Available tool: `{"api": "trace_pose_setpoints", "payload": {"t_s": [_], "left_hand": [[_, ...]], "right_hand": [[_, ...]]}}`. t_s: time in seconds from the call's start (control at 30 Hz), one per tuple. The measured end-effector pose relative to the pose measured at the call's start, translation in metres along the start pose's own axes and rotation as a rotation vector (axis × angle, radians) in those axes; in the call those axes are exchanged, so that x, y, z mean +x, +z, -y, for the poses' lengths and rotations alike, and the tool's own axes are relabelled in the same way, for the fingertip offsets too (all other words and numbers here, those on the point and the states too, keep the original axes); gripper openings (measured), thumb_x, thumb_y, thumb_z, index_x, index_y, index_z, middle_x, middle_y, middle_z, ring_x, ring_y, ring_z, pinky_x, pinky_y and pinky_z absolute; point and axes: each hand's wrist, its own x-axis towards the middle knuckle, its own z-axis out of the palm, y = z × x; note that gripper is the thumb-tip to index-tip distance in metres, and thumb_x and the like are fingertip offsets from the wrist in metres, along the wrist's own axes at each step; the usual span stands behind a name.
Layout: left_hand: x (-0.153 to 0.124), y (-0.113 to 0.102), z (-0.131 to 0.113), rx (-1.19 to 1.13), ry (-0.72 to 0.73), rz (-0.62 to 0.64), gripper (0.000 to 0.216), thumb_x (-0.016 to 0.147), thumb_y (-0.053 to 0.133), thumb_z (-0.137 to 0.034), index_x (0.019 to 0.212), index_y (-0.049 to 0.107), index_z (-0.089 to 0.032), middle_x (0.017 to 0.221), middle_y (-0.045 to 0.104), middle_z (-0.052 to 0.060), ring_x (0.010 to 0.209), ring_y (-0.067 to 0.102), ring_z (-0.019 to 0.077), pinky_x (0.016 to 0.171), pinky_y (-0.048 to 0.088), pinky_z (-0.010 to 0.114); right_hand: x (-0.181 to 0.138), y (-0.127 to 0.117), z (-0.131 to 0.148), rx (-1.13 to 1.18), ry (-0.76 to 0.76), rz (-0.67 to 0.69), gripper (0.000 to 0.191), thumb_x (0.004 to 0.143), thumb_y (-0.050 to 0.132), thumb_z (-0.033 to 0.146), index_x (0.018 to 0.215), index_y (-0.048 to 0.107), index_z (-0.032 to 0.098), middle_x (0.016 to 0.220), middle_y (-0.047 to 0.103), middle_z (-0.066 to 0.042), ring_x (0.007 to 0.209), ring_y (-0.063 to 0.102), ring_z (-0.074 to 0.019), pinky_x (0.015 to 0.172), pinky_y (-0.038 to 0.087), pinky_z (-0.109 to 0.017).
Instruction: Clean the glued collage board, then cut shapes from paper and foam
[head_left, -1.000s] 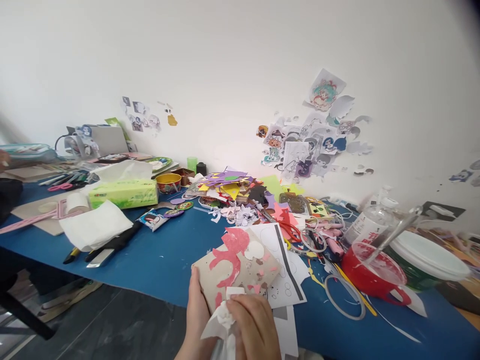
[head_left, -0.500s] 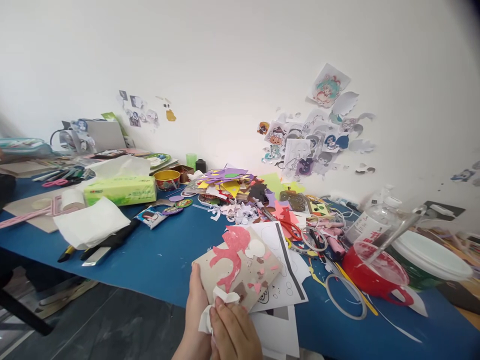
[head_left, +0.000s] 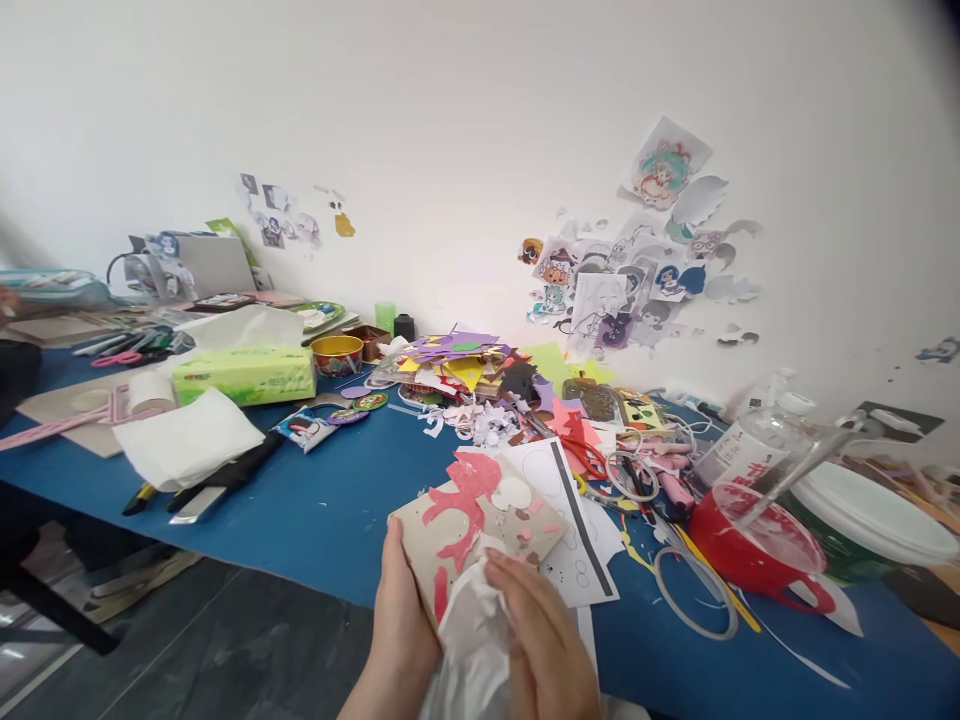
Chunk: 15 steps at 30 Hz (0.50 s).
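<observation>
A greyish cardboard piece (head_left: 418, 533) is tilted up near the table's front edge, its left side gripped by my left hand (head_left: 403, 590). On its face lie red cut-paper shapes (head_left: 459, 510), a white oval (head_left: 514, 492) and several small pink and brown scraps. My right hand (head_left: 551, 630) is closed round a crumpled white tissue (head_left: 474, 640), which hangs down over the cardboard's lower part and touches it. Beneath the cardboard, printed sheets (head_left: 581, 520) lie on the blue table; the cardboard's lower right part is hidden by my right hand.
Right of the sheets stand a red mug (head_left: 757, 545) with a handle sticking out, a clear bottle (head_left: 742, 440) and a lidded tub (head_left: 877, 510). Behind are paper scraps (head_left: 487, 420) and red-handled scissors (head_left: 581, 455). Leftward lie a tissue pack (head_left: 244, 375) and a cutter knife (head_left: 199, 505).
My right hand has moved right, and the tissue has spread out larger below it. A lower red strip on the cardboard now shows. My left hand keeps its hold.
</observation>
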Motion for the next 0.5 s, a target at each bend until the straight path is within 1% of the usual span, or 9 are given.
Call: {"api": "trace_pose_setpoints", "payload": {"t_s": [0.07, 0.17, 0.27, 0.33, 0.4, 0.5], "left_hand": [[0.004, -0.003, 0.003, 0.01, 0.041, -0.004, 0.051, 0.083, 0.042, -0.052, 0.115, 0.057, -0.016, 0.099, 0.069, 0.014, 0.083, 0.067, 0.0274, 0.076, 0.053, 0.042], [0.006, -0.005, 0.006, 0.01, 0.069, 0.008, 0.051, 0.082, 0.044, -0.053, 0.118, 0.056, -0.018, 0.103, 0.067, 0.013, 0.083, 0.067, 0.0272, 0.076, 0.053, 0.042], [0.005, -0.005, 0.004, 0.005, 0.04, 0.018, 0.054, 0.081, 0.045, -0.054, 0.116, 0.057, -0.015, 0.1, 0.068, 0.014, 0.081, 0.067, 0.0271, 0.074, 0.054, 0.04], [0.002, -0.004, 0.002, 0.027, 0.02, -0.038, 0.054, 0.08, 0.047, -0.054, 0.115, 0.058, -0.014, 0.097, 0.069, 0.014, 0.079, 0.068, 0.0273, 0.072, 0.054, 0.04], [-0.001, -0.003, 0.001, 0.051, 0.023, -0.098, 0.054, 0.08, 0.048, -0.054, 0.114, 0.059, -0.013, 0.096, 0.069, 0.014, 0.077, 0.068, 0.0275, 0.071, 0.055, 0.04], [-0.001, -0.004, 0.001, 0.054, 0.029, -0.082, 0.053, 0.08, 0.048, -0.053, 0.112, 0.06, -0.012, 0.094, 0.07, 0.015, 0.077, 0.068, 0.0277, 0.071, 0.055, 0.04]], "right_hand": [[0.001, -0.009, -0.004, -0.028, 0.031, -0.021, 0.037, 0.088, 0.032, 0.01, 0.115, 0.056, 0.017, 0.11, 0.063, -0.011, 0.106, 0.058, -0.0201, 0.086, 0.052, -0.034], [-0.006, -0.008, -0.009, -0.056, 0.017, -0.019, 0.035, 0.088, 0.034, 0.013, 0.114, 0.057, 0.017, 0.109, 0.064, -0.011, 0.105, 0.058, -0.0213, 0.084, 0.053, -0.035], [-0.024, 0.006, -0.012, -0.045, -0.111, 0.047, 0.034, 0.09, 0.032, 0.018, 0.111, 0.059, 0.014, 0.103, 0.066, -0.012, 0.102, 0.06, -0.0224, 0.083, 0.054, -0.035], [-0.037, 0.016, -0.013, -0.068, -0.195, 0.085, 0.034, 0.09, 0.032, 0.02, 0.108, 0.06, 0.013, 0.099, 0.068, -0.013, 0.1, 0.061, -0.0229, 0.082, 0.054, -0.035], [-0.047, 0.022, -0.015, -0.099, -0.237, 0.099, 0.033, 0.09, 0.033, 0.02, 0.108, 0.06, 0.012, 0.097, 0.068, -0.013, 0.099, 0.061, -0.0228, 0.082, 0.054, -0.034], [-0.05, 0.024, -0.02, -0.055, -0.262, 0.114, 0.033, 0.09, 0.033, 0.02, 0.108, 0.06, 0.01, 0.098, 0.068, -0.014, 0.098, 0.062, -0.0219, 0.081, 0.054, -0.033]]}}
